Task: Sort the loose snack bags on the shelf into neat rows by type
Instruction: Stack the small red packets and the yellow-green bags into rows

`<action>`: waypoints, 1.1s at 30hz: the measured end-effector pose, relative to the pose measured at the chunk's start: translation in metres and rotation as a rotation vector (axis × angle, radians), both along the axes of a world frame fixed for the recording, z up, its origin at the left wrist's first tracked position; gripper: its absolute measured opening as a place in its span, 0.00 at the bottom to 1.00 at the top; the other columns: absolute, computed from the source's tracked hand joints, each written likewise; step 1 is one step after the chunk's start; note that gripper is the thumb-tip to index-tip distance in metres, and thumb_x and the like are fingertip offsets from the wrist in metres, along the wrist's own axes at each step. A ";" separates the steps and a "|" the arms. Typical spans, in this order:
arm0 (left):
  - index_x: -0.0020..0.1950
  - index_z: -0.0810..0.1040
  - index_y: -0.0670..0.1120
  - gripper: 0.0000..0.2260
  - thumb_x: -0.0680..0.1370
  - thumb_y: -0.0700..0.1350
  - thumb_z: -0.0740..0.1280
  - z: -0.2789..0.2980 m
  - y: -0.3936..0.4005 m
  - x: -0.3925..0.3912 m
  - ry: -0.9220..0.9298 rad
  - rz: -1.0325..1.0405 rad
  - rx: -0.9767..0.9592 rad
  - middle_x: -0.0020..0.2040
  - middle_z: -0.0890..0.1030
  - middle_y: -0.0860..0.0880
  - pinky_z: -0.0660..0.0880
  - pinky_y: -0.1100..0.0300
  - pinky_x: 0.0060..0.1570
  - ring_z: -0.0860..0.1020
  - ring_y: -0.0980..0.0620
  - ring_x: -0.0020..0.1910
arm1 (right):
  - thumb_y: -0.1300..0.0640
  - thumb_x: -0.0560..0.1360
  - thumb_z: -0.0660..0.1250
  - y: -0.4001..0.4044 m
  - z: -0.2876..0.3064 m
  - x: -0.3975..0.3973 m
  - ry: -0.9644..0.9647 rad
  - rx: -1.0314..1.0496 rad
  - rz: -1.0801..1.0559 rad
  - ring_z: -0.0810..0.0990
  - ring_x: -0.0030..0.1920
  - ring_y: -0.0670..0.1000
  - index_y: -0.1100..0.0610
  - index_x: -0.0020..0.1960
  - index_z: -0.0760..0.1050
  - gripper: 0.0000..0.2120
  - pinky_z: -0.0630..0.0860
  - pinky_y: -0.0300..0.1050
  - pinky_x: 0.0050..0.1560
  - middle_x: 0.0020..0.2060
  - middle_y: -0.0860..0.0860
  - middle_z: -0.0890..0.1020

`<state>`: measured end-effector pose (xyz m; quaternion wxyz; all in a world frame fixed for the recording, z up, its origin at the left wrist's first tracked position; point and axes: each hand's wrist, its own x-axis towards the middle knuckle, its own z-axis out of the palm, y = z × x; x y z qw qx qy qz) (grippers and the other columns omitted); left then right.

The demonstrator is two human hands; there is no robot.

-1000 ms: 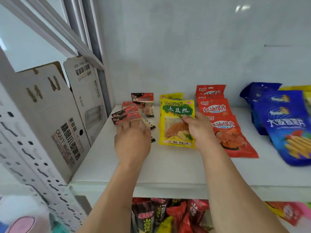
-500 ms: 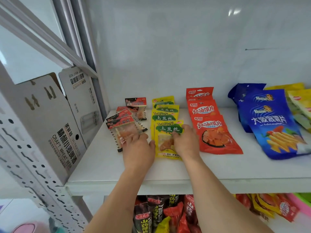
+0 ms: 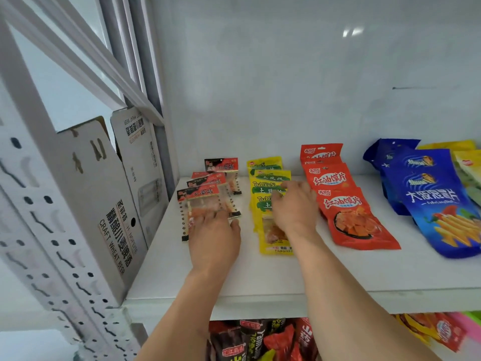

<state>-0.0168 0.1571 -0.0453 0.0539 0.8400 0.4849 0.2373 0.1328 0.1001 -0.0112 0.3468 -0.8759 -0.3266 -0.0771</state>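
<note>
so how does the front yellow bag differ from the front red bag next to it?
The front yellow bag is narrower, with green lettering bands; the front red bag is wider, with white lettering. The yellow bag lies roughly square to the shelf edge, while the red one slants right. The right hand rests on the yellow bag; nothing touches the red one. Both lie flat on the white shelf, each fronting an overlapped row of its own kind.

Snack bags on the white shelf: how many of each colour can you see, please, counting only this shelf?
Clear bags with red-black header: 4
Yellow bags: 4
Red bags: 3
Blue bags: 2, possibly more behind
Total: 13, not counting the yellow-green bags cut off at the right edge, which cannot be counted.
</note>
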 end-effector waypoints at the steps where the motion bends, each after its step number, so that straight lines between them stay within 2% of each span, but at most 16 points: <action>1: 0.61 0.80 0.47 0.16 0.82 0.52 0.59 0.001 0.006 -0.003 -0.023 -0.002 0.002 0.59 0.82 0.45 0.73 0.52 0.55 0.75 0.43 0.61 | 0.49 0.80 0.62 0.008 0.005 -0.004 0.007 0.012 0.037 0.71 0.66 0.59 0.54 0.67 0.74 0.18 0.67 0.52 0.64 0.66 0.56 0.75; 4: 0.61 0.80 0.46 0.15 0.82 0.51 0.58 0.006 0.026 -0.008 -0.072 0.011 -0.017 0.60 0.80 0.45 0.72 0.51 0.53 0.75 0.42 0.60 | 0.50 0.81 0.62 0.034 0.012 -0.014 0.091 0.036 0.157 0.70 0.68 0.59 0.55 0.69 0.74 0.19 0.69 0.52 0.66 0.67 0.56 0.75; 7: 0.64 0.77 0.44 0.17 0.80 0.51 0.61 0.010 0.046 -0.010 -0.146 0.078 -0.064 0.64 0.78 0.44 0.71 0.50 0.57 0.73 0.41 0.63 | 0.51 0.81 0.62 0.059 0.021 -0.018 0.213 0.051 0.265 0.71 0.70 0.57 0.57 0.72 0.71 0.21 0.68 0.47 0.67 0.71 0.56 0.73; 10: 0.70 0.72 0.43 0.24 0.79 0.55 0.62 0.016 0.070 -0.005 -0.131 0.159 -0.147 0.69 0.74 0.42 0.68 0.47 0.64 0.70 0.40 0.67 | 0.52 0.82 0.61 0.088 0.031 -0.017 0.361 0.089 0.349 0.72 0.70 0.57 0.61 0.73 0.68 0.23 0.68 0.44 0.63 0.71 0.56 0.73; 14: 0.72 0.69 0.45 0.31 0.77 0.63 0.60 0.015 0.110 0.008 -0.168 0.228 -0.368 0.70 0.74 0.42 0.69 0.46 0.67 0.71 0.39 0.68 | 0.47 0.82 0.61 0.128 0.032 -0.010 0.556 0.090 0.362 0.71 0.70 0.59 0.62 0.76 0.62 0.29 0.68 0.48 0.67 0.72 0.58 0.71; 18: 0.73 0.67 0.45 0.35 0.75 0.68 0.61 0.011 0.138 0.010 -0.186 0.267 -0.460 0.69 0.75 0.42 0.71 0.45 0.66 0.72 0.39 0.68 | 0.40 0.80 0.60 0.160 0.024 -0.006 0.636 0.014 0.303 0.70 0.71 0.61 0.62 0.77 0.59 0.35 0.68 0.52 0.70 0.73 0.59 0.70; 28: 0.73 0.67 0.45 0.28 0.79 0.61 0.63 0.006 0.132 0.004 -0.174 0.194 -0.366 0.70 0.75 0.43 0.70 0.49 0.66 0.70 0.40 0.69 | 0.30 0.69 0.57 0.188 0.003 -0.013 0.740 0.037 0.251 0.75 0.65 0.62 0.59 0.71 0.69 0.41 0.71 0.57 0.67 0.66 0.59 0.77; 30: 0.70 0.70 0.47 0.26 0.78 0.61 0.63 0.006 0.136 0.004 -0.233 0.168 -0.401 0.67 0.78 0.44 0.73 0.48 0.64 0.74 0.40 0.66 | 0.34 0.74 0.57 0.187 -0.001 -0.015 0.706 0.030 0.248 0.74 0.66 0.62 0.59 0.71 0.69 0.36 0.70 0.57 0.68 0.67 0.59 0.76; 33: 0.64 0.74 0.47 0.20 0.78 0.58 0.64 0.017 0.149 0.004 -0.442 0.155 -0.525 0.58 0.81 0.46 0.77 0.50 0.56 0.79 0.42 0.56 | 0.39 0.79 0.59 0.183 -0.006 -0.015 0.704 0.043 0.232 0.72 0.68 0.62 0.57 0.73 0.66 0.30 0.69 0.55 0.69 0.70 0.60 0.72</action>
